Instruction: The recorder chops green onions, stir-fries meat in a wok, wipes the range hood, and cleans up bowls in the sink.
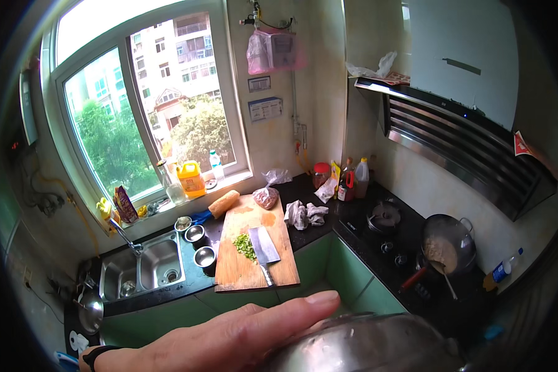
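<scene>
My left hand (242, 335), with a black band at the wrist, reaches in from the lower left. It grips a shiny rounded metal vessel (372, 346) close to the camera, the thumb lying along its upper side. The picture's bottom edge cuts off the vessel, so its full shape and contents are hidden. My right hand is out of view. Beyond the vessel, a cleaver (264, 245) lies flat on a wooden cutting board (283, 265), its handle towards me. Chopped green vegetable (245, 246) is heaped against the left side of the blade.
A wok (462, 242) with pale, steaming food and a utensil stands on the gas hob (353, 225). Metal cups (204, 255) sit between the board and double sink (160, 267). Behind are a bagged food (266, 197), crumpled cloths (304, 214) and seasoning bottles (362, 172).
</scene>
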`<action>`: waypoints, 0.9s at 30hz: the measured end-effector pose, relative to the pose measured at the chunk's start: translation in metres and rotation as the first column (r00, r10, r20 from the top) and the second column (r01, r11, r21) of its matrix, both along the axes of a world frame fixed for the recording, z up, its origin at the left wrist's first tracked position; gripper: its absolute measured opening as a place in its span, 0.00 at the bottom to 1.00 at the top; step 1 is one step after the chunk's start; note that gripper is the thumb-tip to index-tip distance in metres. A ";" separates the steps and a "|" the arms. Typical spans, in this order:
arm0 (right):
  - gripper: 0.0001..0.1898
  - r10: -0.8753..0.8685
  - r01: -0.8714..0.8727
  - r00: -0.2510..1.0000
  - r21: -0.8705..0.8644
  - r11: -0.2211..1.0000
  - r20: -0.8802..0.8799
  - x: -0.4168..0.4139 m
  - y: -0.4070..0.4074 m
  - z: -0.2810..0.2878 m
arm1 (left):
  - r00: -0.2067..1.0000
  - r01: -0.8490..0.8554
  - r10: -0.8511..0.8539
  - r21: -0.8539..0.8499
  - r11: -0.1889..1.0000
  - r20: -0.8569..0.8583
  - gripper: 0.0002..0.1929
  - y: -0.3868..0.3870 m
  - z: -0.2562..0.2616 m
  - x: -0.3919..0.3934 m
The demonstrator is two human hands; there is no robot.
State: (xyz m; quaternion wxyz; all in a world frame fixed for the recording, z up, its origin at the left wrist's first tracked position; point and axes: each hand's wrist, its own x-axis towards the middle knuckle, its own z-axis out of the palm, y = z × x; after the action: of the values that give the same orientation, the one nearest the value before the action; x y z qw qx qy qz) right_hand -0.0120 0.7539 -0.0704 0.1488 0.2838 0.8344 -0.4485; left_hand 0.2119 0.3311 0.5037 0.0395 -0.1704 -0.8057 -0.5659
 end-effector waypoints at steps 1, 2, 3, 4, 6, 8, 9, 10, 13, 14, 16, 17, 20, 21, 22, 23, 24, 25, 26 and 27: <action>0.28 -0.053 0.053 0.998 0.004 0.999 0.017 0.002 0.005 -0.002 | 1.000 0.017 -0.017 0.013 1.000 0.002 0.38 -0.004 -0.001 -0.005; 0.28 -0.069 0.069 0.997 0.012 0.998 0.018 0.004 0.013 -0.010 | 1.000 0.021 -0.021 0.078 0.997 0.001 0.37 -0.007 -0.003 -0.013; 0.27 -0.071 0.071 0.997 0.023 0.997 -0.002 0.006 0.026 -0.027 | 1.000 0.024 -0.025 0.144 0.989 0.003 0.36 -0.010 -0.007 -0.022; 0.27 -0.044 0.045 0.999 0.021 0.999 -0.027 0.002 0.034 -0.051 | 0.983 0.014 -0.024 0.051 0.999 0.183 0.42 -0.014 -0.001 -0.016; 0.26 0.005 -0.003 0.998 0.027 1.000 -0.070 -0.002 0.056 -0.096 | 0.938 -0.092 -0.032 0.338 0.937 0.345 0.42 -0.009 -0.003 -0.014; 0.26 0.030 -0.030 0.992 0.002 1.000 -0.125 -0.003 0.068 -0.125 | 0.935 -0.107 -0.059 0.437 0.893 0.350 0.41 -0.013 -0.020 -0.019; 0.26 0.045 -0.044 0.992 0.007 0.999 -0.115 -0.008 0.070 -0.129 | 0.900 -0.143 -0.045 0.391 0.909 0.434 0.38 -0.020 -0.025 -0.019; 0.26 -0.027 0.011 0.993 -0.139 0.990 -0.111 -0.009 0.076 -0.132 | 0.903 -0.067 -0.130 0.434 0.899 0.410 0.36 -0.027 -0.031 -0.023; 0.27 0.016 -0.021 0.996 -0.063 0.998 -0.083 0.000 0.052 -0.098 | 0.873 -0.147 -0.138 0.522 0.840 0.469 0.33 -0.031 -0.063 -0.019; 0.27 -0.025 0.020 0.991 -0.041 0.999 -0.131 0.010 0.060 -0.099 | 0.853 -0.230 -0.112 0.560 0.796 0.510 0.32 -0.040 -0.075 -0.028; 0.27 -0.034 0.032 0.987 -0.015 0.999 -0.157 0.022 0.065 -0.096 | 0.816 -0.378 -0.045 0.591 0.713 0.576 0.29 -0.055 -0.104 -0.028; 0.27 -0.039 0.037 0.996 -0.032 0.999 -0.076 0.022 0.065 -0.090 | 0.804 -0.423 -0.020 0.596 0.683 0.595 0.28 -0.064 -0.119 -0.025; 0.26 -0.037 0.037 0.999 -0.038 0.999 -0.007 0.031 0.060 -0.073 | 0.796 -0.541 0.108 0.618 0.570 0.596 0.25 -0.090 -0.168 -0.013; 0.26 -0.031 0.030 0.999 -0.035 0.999 -0.036 0.034 0.057 -0.068 | 0.803 -0.546 0.114 0.644 0.536 0.586 0.25 -0.103 -0.185 -0.006; 0.26 -0.031 0.031 0.999 -0.030 0.999 -0.023 0.038 0.051 -0.059 | 0.795 -0.554 0.111 0.639 0.534 0.596 0.25 -0.114 -0.199 -0.002; 0.26 -0.041 0.041 0.999 -0.014 0.999 0.003 0.043 0.046 -0.050 | 0.753 -0.631 0.200 0.602 0.490 0.627 0.24 -0.125 -0.210 0.002; 0.26 -0.046 0.046 0.999 0.005 0.999 0.027 0.047 0.040 -0.038 | 0.702 -0.702 0.287 0.563 0.436 0.652 0.23 -0.136 -0.221 0.006; 0.26 -0.046 0.045 0.998 0.021 0.999 0.049 0.050 0.037 -0.031 | 0.651 -0.755 0.362 0.516 0.405 0.667 0.22 -0.146 -0.228 0.014; 0.26 -0.087 0.088 0.996 -0.052 0.995 0.013 0.049 0.047 -0.052 | 0.620 -0.782 0.408 0.487 0.388 0.670 0.22 -0.160 -0.238 0.024; 0.26 -0.085 0.086 0.996 -0.047 0.995 0.017 0.051 0.051 -0.061 | 0.590 -0.806 0.448 0.460 0.373 0.671 0.22 -0.174 -0.247 0.030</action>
State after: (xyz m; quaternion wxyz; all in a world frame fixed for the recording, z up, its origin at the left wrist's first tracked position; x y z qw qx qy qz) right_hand 0.0390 0.8045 -0.1317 0.1425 0.3192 0.8093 -0.4720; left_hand 0.2421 0.1576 0.2567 0.1412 0.3235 -0.4930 -0.7952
